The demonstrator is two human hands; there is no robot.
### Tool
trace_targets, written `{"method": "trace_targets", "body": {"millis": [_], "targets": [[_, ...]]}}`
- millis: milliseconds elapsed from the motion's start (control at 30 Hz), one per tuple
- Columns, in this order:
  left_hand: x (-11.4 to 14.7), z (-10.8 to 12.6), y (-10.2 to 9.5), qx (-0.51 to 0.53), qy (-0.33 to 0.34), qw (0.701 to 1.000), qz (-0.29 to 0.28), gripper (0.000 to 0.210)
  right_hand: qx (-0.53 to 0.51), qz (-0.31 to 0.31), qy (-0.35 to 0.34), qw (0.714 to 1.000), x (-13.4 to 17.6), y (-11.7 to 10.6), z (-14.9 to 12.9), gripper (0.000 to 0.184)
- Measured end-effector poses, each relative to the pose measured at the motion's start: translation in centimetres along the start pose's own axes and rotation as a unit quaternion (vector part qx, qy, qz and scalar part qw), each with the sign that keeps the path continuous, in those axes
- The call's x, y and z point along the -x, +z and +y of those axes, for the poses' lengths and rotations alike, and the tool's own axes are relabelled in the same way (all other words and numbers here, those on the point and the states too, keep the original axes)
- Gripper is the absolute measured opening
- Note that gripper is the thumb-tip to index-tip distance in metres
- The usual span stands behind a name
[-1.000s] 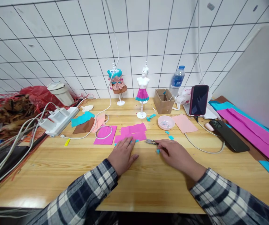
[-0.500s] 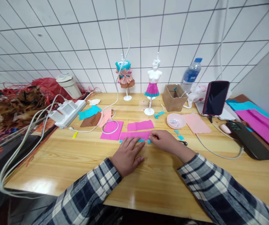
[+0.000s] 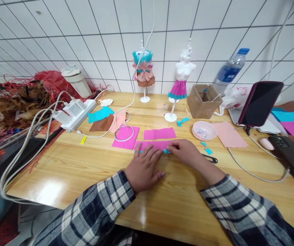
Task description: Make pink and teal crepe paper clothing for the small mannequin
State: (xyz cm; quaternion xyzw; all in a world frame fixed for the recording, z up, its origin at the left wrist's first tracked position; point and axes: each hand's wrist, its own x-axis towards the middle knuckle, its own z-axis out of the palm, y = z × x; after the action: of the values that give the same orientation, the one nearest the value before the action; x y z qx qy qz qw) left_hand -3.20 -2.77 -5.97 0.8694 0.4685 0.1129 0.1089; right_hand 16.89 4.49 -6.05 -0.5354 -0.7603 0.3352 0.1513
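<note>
A magenta crepe paper strip (image 3: 155, 145) lies flat on the wooden table, with a narrow blue strip (image 3: 165, 151) along its near edge. My left hand (image 3: 143, 171) rests on both with its fingers spread, hiding much of the blue one. At their right end, the thumb and forefinger of my right hand (image 3: 186, 152) are pinched on the paper; the exact grip is partly hidden. Just beyond lies another magenta strip (image 3: 159, 133). A black handle (image 3: 212, 159), perhaps of scissors, shows beside my right wrist.
A dressed mini mannequin (image 3: 144, 73) and one in a magenta skirt (image 3: 179, 89) stand at the back. Right of them are a cardboard box (image 3: 200, 107), a pink bead dish (image 3: 204, 136) and a phone (image 3: 261, 104). A white cable (image 3: 133, 99) crosses the left side near a power strip (image 3: 79, 114).
The view has shifted, so the background things sit differently in it. My left hand still presses on the strips, and my right hand stays at their right end.
</note>
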Motion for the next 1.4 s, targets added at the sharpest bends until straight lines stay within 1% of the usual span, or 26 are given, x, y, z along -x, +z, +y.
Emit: {"method": "trace_targets", "body": {"millis": [100, 200, 333, 400, 500, 600, 700, 900, 1033, 1200, 1267, 1400], "targets": [[-0.1, -0.2, 0.1, -0.011, -0.002, 1.0, -0.009, 0.063, 0.027, 0.006, 0.008, 1.0, -0.1, 0.3, 0.2, 0.02], [-0.1, -0.3, 0.1, -0.006, -0.001, 1.0, -0.015, 0.065, 0.023, 0.013, 0.025, 0.999, 0.0, 0.4, 0.2, 0.017], [-0.2, -0.3, 0.0, -0.002, -0.003, 1.0, -0.026, 0.068, -0.039, -0.001, 0.023, 0.999, 0.1, 0.5, 0.4, 0.014], [-0.2, -0.2, -0.1, -0.004, -0.001, 1.0, -0.027, 0.067, -0.059, 0.01, 0.027, 0.998, 0.1, 0.6, 0.4, 0.014], [-0.2, -0.2, 0.0, -0.009, 0.001, 1.0, -0.021, 0.065, -0.02, 0.05, 0.038, 0.998, 0.2, 0.8, 0.4, 0.017], [-0.1, -0.3, 0.1, -0.014, 0.004, 1.0, -0.016, 0.066, 0.019, 0.063, 0.039, 0.997, 0.3, 1.0, 0.3, 0.014], [-0.2, -0.3, 0.3, -0.024, 0.006, 1.0, -0.011, 0.067, 0.042, 0.056, 0.036, 0.997, 0.2, 0.9, 0.3, 0.014], [-0.3, -0.1, 0.1, -0.046, 0.011, 0.999, -0.015, 0.064, 0.046, 0.012, 0.037, 0.998, -0.2, 0.5, 0.6, 0.012], [-0.4, 0.0, 0.0, -0.052, 0.01, 0.999, -0.015, 0.066, 0.062, 0.011, 0.037, 0.997, -0.3, 0.4, 0.4, 0.011], [-0.4, 0.2, 0.0, -0.069, 0.01, 0.997, -0.02, 0.06, 0.079, 0.014, 0.039, 0.996, -0.4, 0.4, 0.2, 0.013], [-0.4, 0.3, 0.0, -0.078, 0.007, 0.997, -0.018, 0.059, 0.07, 0.017, 0.035, 0.997, -0.3, 0.3, 0.2, 0.013], [-0.4, 0.6, 0.1, -0.093, 0.003, 0.996, -0.011, 0.059, -0.002, 0.021, 0.055, 0.998, 0.4, -0.3, 0.3, 0.018]]}}
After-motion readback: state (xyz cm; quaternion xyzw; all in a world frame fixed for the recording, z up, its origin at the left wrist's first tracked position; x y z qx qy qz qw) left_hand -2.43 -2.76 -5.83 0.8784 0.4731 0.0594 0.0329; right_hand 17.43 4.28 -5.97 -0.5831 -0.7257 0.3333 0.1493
